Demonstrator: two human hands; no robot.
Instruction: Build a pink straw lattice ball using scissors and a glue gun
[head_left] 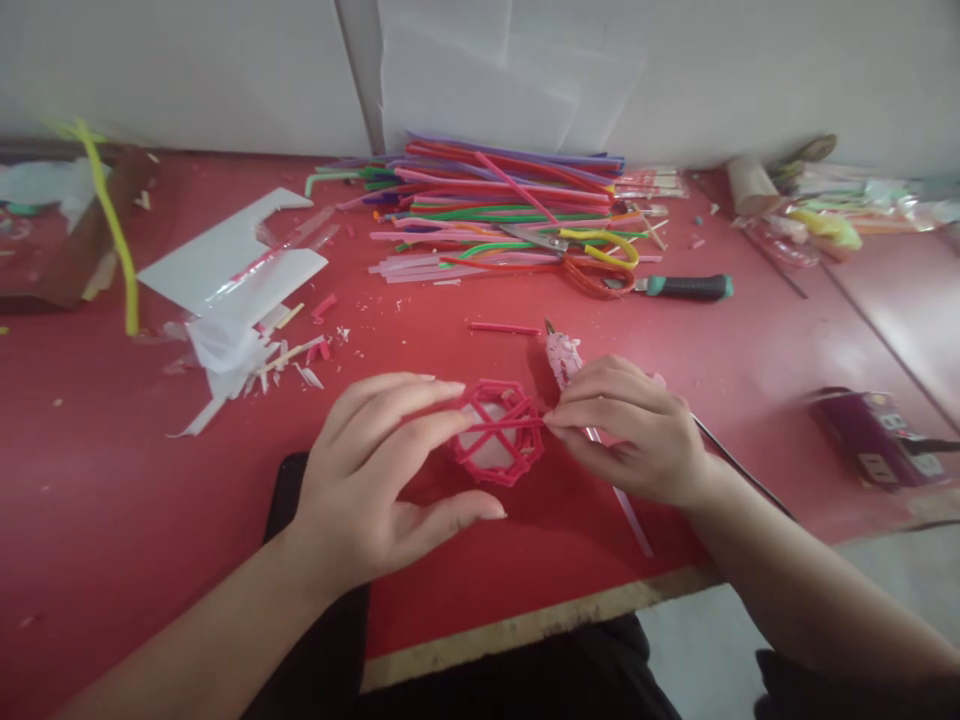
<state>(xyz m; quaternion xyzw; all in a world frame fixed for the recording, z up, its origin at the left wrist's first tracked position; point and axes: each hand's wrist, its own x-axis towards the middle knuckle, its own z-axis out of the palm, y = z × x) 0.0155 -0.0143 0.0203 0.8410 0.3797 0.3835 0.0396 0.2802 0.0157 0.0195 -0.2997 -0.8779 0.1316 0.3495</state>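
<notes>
A small eight-sided pink frame [466,468] with crossing spokes sits on the red table near its front edge; something whitish shows through it. Across its top lies a straight pink stem that looks like a pipe cleaner [499,425]. With thumb and fingertips, my right hand [637,430] pinches the stem's right end. My left hand [382,460] has its fingers spread, the fingertips touching the frame's upper left side and the thumb held apart below. Beside my right hand lies a pink glue gun [562,355], partly hidden by the fingers, with a clear glue stick [634,522] out behind.
Colourful stems [510,190] are heaped at the back. Nearby lie scissors [600,245], a green-and-black-handled tool [690,287] and one loose pink stem [504,328]. White sheet scraps [202,260] are at left, a dark phone-like slab [289,480] under my left wrist, a purple power strip [862,435] at right.
</notes>
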